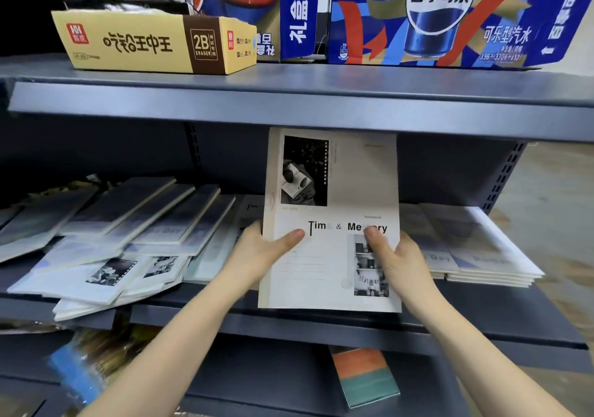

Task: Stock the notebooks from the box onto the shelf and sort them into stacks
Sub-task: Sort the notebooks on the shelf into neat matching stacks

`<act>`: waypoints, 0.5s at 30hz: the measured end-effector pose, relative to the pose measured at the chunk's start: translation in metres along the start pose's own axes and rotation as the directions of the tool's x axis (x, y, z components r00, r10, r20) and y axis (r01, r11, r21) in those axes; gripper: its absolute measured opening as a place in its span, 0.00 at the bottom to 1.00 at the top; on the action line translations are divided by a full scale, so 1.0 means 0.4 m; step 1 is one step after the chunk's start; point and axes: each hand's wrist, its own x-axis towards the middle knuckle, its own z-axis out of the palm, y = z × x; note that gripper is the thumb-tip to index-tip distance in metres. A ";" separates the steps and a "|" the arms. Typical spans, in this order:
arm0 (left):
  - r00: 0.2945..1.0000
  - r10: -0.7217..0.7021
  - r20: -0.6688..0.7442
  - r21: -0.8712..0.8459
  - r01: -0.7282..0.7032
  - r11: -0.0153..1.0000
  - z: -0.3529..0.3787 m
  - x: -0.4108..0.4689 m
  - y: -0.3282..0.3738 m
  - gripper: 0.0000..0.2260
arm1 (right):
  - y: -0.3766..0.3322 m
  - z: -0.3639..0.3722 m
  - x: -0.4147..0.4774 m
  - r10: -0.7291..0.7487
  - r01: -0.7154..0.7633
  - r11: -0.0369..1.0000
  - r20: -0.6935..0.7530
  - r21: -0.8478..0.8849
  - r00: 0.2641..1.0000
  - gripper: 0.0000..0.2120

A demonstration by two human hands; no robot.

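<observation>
A cream notebook (347, 179) titled "Time & Memory" stands almost upright in front of the middle shelf (321, 323). My left hand (263, 249) grips its left edge with the thumb across the cover. My right hand (398, 256) grips its right edge, thumb over the title. A loose, fanned pile of blue-covered and photo-covered notebooks (135, 233) lies on the shelf to the left. To the right sits a neater stack of notebooks (472, 249). Another "Time" notebook (250, 211) lies flat behind my left hand.
The upper shelf (289, 95) carries a yellow eraser carton (144, 44) and blue cola gift boxes (434, 15). Below, an orange and teal notebook (366, 375) lies on the lower shelf, with blurred coloured items (83, 362) at lower left. The floor shows at the right.
</observation>
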 end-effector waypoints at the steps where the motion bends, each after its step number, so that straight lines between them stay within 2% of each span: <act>1: 1.000 -0.027 0.007 -0.002 0.027 1.000 -0.007 0.002 0.000 0.17 | -0.006 0.007 0.002 0.021 -0.021 1.000 0.013 -0.012 1.000 0.09; 3: 0.996 -0.084 0.010 0.015 0.084 0.996 -0.018 0.004 -0.005 0.16 | -0.008 0.026 0.007 0.067 -0.066 0.998 0.040 -0.018 0.997 0.16; 5: 0.988 -0.154 -0.006 0.026 0.154 0.988 -0.029 0.006 -0.013 0.25 | -0.009 0.044 0.011 0.143 -0.141 0.990 0.061 -0.031 0.988 0.31; 6: 0.980 -0.198 -0.014 0.031 0.198 0.980 -0.036 0.010 -0.018 0.31 | -0.012 0.054 0.014 0.184 -0.183 0.983 0.054 -0.033 0.981 0.33; 9: 0.959 -0.283 0.002 0.034 0.283 0.959 -0.060 0.028 -0.039 0.41 | -0.027 0.086 0.029 0.236 -0.235 0.971 0.019 -0.049 0.971 0.25; 11: 0.950 -0.310 0.020 0.041 0.309 0.950 -0.078 0.036 -0.042 0.39 | -0.032 0.100 0.040 0.244 -0.244 0.970 0.042 -0.009 0.969 0.20; 12: 0.948 -0.316 0.032 0.041 0.315 0.948 -0.087 0.039 -0.042 0.38 | -0.024 0.106 0.048 0.258 -0.259 0.965 0.054 0.026 0.965 0.21; 15: 0.936 -0.349 0.052 0.024 0.348 0.937 -0.116 0.049 -0.037 0.34 | -0.006 0.132 0.066 0.380 -0.391 0.917 0.114 0.085 0.918 0.12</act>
